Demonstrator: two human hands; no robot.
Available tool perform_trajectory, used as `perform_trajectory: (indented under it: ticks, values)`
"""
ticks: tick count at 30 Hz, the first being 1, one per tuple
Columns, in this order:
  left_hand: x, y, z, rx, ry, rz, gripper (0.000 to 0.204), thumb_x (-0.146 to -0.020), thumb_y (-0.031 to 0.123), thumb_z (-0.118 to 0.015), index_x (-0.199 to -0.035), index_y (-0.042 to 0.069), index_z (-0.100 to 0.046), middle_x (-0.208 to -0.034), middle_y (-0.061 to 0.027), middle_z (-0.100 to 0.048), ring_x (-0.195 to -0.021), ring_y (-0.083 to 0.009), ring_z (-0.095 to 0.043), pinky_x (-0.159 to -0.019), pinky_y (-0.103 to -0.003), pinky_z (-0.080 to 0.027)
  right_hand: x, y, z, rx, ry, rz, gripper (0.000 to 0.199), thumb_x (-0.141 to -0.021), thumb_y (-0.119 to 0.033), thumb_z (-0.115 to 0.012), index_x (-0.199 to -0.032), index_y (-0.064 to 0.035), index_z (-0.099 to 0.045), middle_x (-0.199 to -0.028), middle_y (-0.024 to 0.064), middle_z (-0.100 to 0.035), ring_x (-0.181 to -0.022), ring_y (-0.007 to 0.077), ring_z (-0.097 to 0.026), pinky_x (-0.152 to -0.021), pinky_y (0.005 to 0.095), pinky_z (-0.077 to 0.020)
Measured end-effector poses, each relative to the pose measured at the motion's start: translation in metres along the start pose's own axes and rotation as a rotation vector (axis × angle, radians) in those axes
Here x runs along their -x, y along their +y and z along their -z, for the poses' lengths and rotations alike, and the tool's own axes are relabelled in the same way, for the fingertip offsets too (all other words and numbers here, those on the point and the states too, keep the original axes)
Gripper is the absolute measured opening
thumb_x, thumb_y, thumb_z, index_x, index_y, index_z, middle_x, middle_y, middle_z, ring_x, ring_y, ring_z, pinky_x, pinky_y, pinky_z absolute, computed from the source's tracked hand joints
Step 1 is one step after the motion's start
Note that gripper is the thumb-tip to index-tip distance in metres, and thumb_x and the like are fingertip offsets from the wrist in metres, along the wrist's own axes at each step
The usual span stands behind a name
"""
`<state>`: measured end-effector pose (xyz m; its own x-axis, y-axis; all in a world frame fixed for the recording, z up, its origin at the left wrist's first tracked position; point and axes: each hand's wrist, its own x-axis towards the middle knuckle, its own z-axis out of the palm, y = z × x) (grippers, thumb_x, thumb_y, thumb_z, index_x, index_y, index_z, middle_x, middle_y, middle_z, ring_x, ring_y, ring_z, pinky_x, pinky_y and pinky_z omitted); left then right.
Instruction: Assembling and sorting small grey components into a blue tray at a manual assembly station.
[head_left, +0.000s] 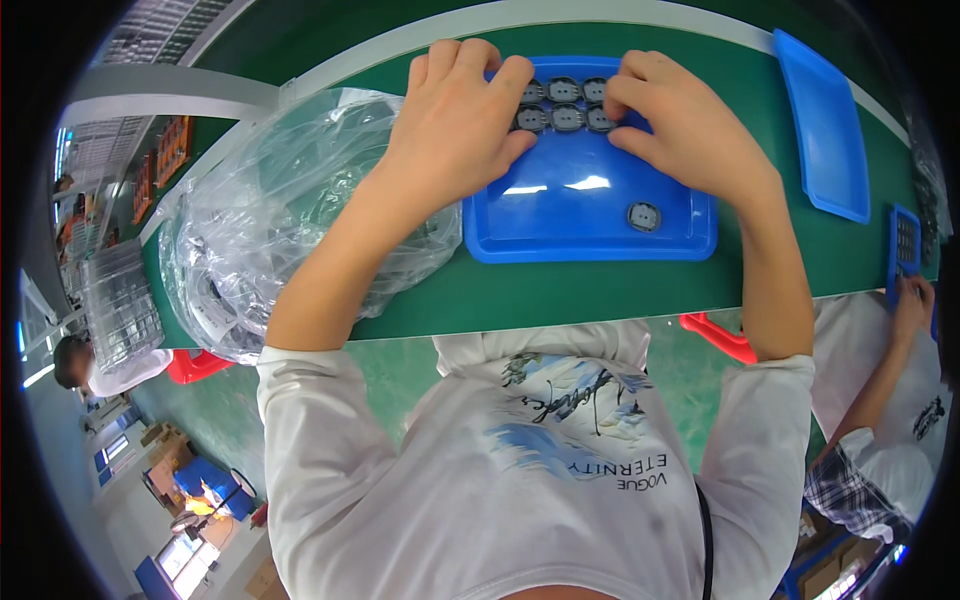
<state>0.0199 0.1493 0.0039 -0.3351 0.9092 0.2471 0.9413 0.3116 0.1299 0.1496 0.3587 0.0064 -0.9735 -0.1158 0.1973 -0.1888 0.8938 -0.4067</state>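
Observation:
A shallow blue tray point(590, 247) lies on the bench in front of me. In its far half, small dark grey plastic parts point(566, 119) with rounded bodies stand close together in two rows. My left hand point(455, 125) bends round the left end of the rows, thumb and fingertips against the end parts. At the opposite end my right hand point(685, 125) is curled, its thumb and index finger at the end parts. The fingers partly cover the outermost pieces. One loose dark grey part point(644, 217) lies alone near the tray's front right corner.
A clear plastic bag point(310, 200) is heaped on the green bench point(560, 300) to the left. Another blue tray point(830, 130) lies to the right. Beyond it, a co-worker's hand point(912, 302) is at a small blue tray point(905, 235) holding parts. Red stools point(718, 338) show below the bench edge.

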Motion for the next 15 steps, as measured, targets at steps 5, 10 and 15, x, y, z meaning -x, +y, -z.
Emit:
perform_trajectory:
  ticks: [5, 10, 15]
  values:
    - [0.014, -0.012, 0.003, 0.068, 0.063, -0.009, 0.050, -0.063, 0.031, -0.081, -0.104, 0.010, -0.065, -0.104, -0.0190, -0.058, -0.106, -0.0393, -0.053, -0.086, -0.051, -0.042, 0.010, -0.023, 0.023, -0.105, -0.308, -0.002, 0.042, -0.062, -0.031, -0.078, -0.081, -0.0037, -0.051, -0.074, 0.0149, -0.049, -0.074, 0.0367, -0.051, -0.065, 0.0434, -0.0391]
    - [0.007, -0.002, 0.011, 0.114, 0.084, -0.054, 0.046, -0.065, 0.032, -0.081, -0.099, 0.005, -0.066, -0.095, -0.0162, -0.058, -0.097, -0.0346, -0.054, -0.084, -0.046, -0.043, 0.039, -0.032, 0.011, 0.069, -0.426, -0.210, 0.040, -0.054, -0.014, -0.080, -0.081, -0.0047, -0.052, -0.065, 0.0136, -0.056, -0.064, 0.0342, -0.059, -0.059, 0.0448, -0.0439]
    - [0.058, -0.009, 0.066, 0.234, 0.077, 0.028, 0.032, -0.074, 0.028, -0.076, -0.093, 0.005, -0.065, -0.086, -0.0123, -0.058, -0.090, -0.0311, -0.055, -0.080, -0.041, -0.045, 0.028, -0.029, -0.003, 0.052, -0.348, -0.204, 0.033, -0.058, -0.004, -0.075, -0.082, -0.0041, -0.052, -0.067, 0.0140, -0.055, -0.066, 0.0339, -0.059, -0.062, 0.0440, -0.0453]
